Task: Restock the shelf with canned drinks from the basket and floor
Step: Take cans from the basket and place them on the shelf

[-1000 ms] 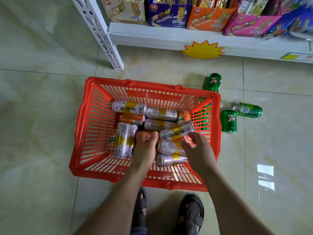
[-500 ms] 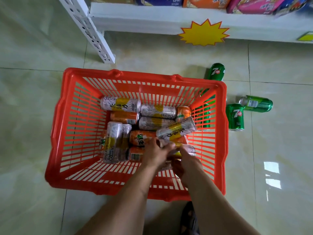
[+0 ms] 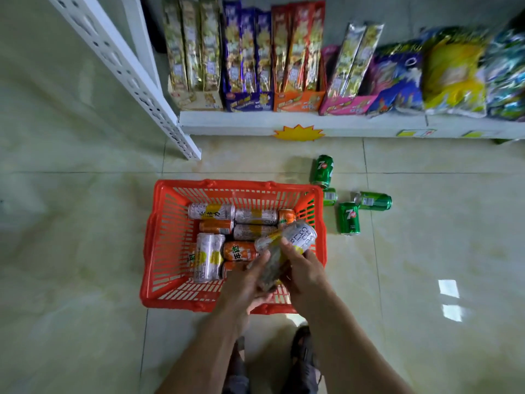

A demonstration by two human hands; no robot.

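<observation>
Both forearms reach down, left hand [image 3: 244, 282] and right hand [image 3: 305, 273] together grasping silver cans [image 3: 284, 248] over red basket [image 3: 159, 237].

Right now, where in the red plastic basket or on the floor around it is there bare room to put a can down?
Inside the red plastic basket, bare mesh runs along its left wall and near rim. Its middle and right are packed with silver-and-yellow cans and orange cans. Open tile floor lies left of the basket; to its right, four green cans crowd the far corner.
</observation>
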